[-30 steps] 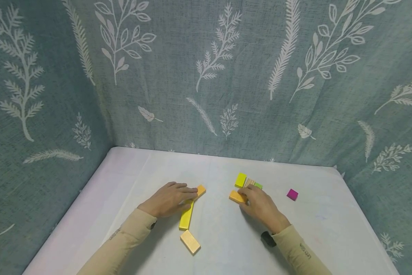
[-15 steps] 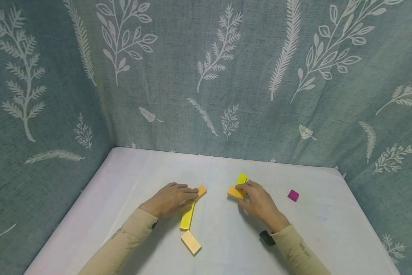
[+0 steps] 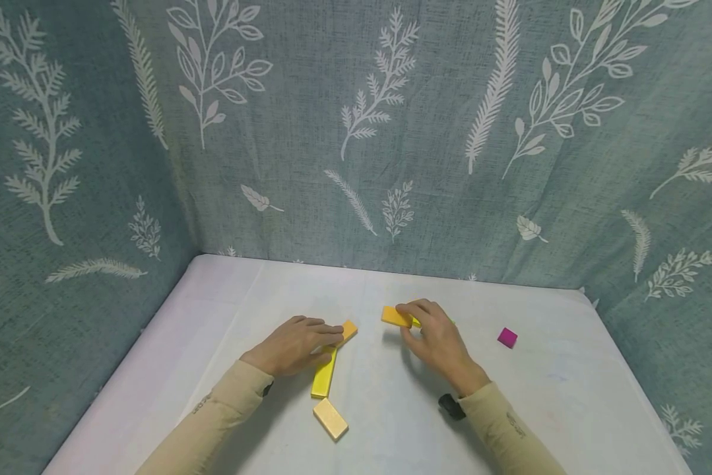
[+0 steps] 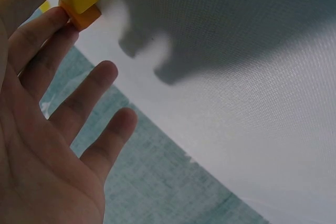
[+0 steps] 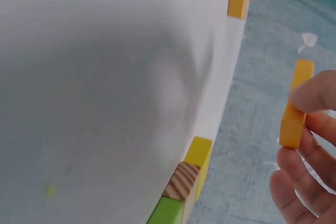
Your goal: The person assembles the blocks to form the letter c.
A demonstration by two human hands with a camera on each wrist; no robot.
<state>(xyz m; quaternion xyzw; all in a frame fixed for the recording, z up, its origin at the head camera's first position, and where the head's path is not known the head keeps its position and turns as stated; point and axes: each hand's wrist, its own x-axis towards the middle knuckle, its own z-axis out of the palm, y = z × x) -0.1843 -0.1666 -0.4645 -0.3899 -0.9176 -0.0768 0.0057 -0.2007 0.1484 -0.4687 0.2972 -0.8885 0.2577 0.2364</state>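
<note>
A: How many blocks do you make it?

B: Eight, across the three views. Two are orange. The right hand [image 3: 439, 340] pinches the first, the lifted orange block [image 3: 394, 316], between thumb and fingers, above its own shadow on the white table [image 3: 569, 382].

A: And the second?

B: The other orange block [image 3: 349, 331] lies at the left hand [image 3: 290, 346]. That hand's fingers are fairly straight: two fingertips touch the orange, and the remaining two stretch out clear of it.

A: Where's the thumb?

B: By the long yellow block [image 3: 323, 376], which meets the orange one under the hand. One plain wooden block [image 3: 330, 419] lies at its near end; I can't tell whether they touch.

A: How many yellow, then?

B: Two. The second yellow block [image 5: 198, 153] heads a row of three, mostly hidden behind the right hand from above. The wrist view shows one striped block [image 5: 182, 181] in the middle and one green block [image 5: 165, 212] at the other end.

A: That's seven.

B: One magenta cube [image 3: 507, 338] sits alone, off to the right, well apart from the row.
</note>
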